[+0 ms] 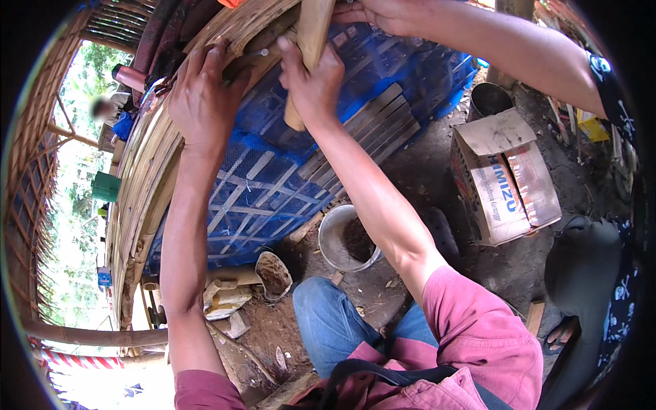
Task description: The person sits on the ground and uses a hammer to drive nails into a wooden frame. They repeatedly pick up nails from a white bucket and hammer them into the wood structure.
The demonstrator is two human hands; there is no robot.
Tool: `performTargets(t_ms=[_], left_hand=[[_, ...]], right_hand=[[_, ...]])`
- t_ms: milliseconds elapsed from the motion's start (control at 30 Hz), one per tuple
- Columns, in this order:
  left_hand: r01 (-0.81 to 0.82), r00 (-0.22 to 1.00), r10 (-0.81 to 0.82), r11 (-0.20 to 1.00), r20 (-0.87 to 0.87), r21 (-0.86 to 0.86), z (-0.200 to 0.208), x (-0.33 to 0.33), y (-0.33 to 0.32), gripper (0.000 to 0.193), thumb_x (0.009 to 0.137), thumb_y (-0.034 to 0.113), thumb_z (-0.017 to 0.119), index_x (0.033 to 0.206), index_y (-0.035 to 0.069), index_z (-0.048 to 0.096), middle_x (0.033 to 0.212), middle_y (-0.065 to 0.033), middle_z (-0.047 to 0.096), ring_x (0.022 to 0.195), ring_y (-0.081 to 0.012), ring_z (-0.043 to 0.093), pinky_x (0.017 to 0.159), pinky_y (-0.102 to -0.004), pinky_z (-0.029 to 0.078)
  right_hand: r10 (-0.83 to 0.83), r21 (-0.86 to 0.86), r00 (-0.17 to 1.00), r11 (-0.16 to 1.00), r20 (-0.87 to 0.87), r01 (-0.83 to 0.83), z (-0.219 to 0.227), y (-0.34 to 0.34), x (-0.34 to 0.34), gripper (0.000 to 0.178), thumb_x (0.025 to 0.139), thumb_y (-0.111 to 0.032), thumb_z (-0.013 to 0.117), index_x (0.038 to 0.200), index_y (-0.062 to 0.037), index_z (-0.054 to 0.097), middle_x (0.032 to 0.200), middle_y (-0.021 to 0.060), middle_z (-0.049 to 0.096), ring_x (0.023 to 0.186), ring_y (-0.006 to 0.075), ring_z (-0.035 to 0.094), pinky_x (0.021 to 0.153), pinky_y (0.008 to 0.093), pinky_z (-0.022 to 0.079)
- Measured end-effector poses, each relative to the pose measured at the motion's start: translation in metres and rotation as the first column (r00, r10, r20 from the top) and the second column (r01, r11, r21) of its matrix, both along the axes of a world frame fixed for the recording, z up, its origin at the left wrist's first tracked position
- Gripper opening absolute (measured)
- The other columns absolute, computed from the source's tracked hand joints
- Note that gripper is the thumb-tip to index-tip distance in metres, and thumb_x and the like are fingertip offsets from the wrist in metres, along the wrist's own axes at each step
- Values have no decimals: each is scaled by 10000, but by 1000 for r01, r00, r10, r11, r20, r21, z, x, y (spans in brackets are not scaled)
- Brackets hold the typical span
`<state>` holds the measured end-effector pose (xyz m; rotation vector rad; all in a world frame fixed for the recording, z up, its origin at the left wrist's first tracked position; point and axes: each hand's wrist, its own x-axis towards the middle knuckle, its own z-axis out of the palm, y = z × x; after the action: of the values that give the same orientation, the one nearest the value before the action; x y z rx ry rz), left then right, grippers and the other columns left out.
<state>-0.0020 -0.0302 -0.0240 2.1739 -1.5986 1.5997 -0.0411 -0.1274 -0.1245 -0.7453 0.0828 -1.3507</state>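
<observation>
Wooden handle in R hand, nail close by

Handle's at top of view, slanting up out of frame, so can't tell what's on its far end. R hand is closed round it, w/ the butt poking out below the fist. Nail sits btwn the two hands, head toward the R one. L hand is at the edge of the light wood strips, fingers bent over; can't tell if they pinch the nail.

Co-worker's hand is up top, right of the handle, palm partly cut off by the frame; can't tell its grip. Blue mesh hangs below the strips, w/ wooden slats against it. On the ground: white bucket nr the person's knee, cardboard box w/ flap up farther right, dark pot just behind box.
</observation>
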Motion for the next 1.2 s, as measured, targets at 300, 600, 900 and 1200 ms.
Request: performTargets(t_ms=[300, 600, 900, 1200], left_hand=[[1, 999, 0, 1000, 40, -20, -1, 3, 1, 477, 708, 304, 788, 1140, 136, 674, 1031, -60, 665, 918, -274, 655, 738, -373, 532], [29, 998, -27, 999, 61, -25, -3, 3, 0, 448, 680, 285, 789, 1081, 117, 680, 989, -26, 657, 888, -234, 640, 745, -352, 523], [30, 997, -29, 999, 74, -23, -4, 3, 1, 447, 692, 284, 787, 1089, 114, 673, 994, -18, 655, 898, -235, 638, 741, -352, 524], [-9, 994, 10, 1000, 112, -8, -4, 1, -2, 438, 713, 301, 770, 1097, 118, 667, 1013, -21, 655, 924, -236, 635, 766, -360, 520]], right_hand=[[-171, -234, 983, 960, -65, 151, -82, 73, -50, 285, 973, -160, 532, 1141, 68, 498, 705, 41, 544, 589, 75, 534, 513, 229, 440], [-306, -306, 935, 921, -181, 242, -73, 76, -29, 251, 929, -152, 609, 1093, 29, 553, 697, 52, 573, 614, 108, 576, 547, 271, 465], [-149, -174, 975, 977, -164, 120, -68, 81, -39, 258, 909, -181, 643, 1059, 15, 567, 686, 121, 592, 571, 177, 581, 537, 313, 460], [-394, -238, 918, 896, -42, 374, -73, 74, -26, 222, 901, -125, 644, 1055, 23, 584, 722, 91, 624, 598, 119, 591, 549, 271, 476]])
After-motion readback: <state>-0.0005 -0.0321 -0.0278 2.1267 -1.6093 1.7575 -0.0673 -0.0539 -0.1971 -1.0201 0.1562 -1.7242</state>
